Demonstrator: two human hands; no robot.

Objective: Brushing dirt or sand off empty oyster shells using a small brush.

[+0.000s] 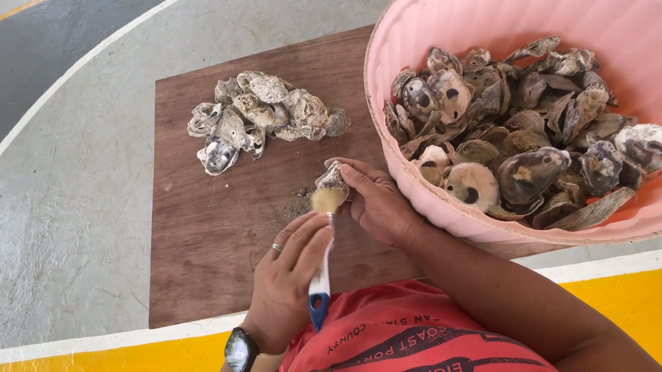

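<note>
Fingers (356,177) of the right hand (381,205) pinch one oyster shell (332,176) just above the brown wooden board (216,244); the left hand (287,274) is wrapped around a small paintbrush (322,250), bristles touching the shell's lower edge. Best handled, I judge, with short strokes away from the body so grit lands on the board, turning the shell between strokes while the grip stays firm on its rim. Cleaned-looking pile (261,116) lies farther up the board; pink basin (653,30) of shells sits close on the right.
</note>
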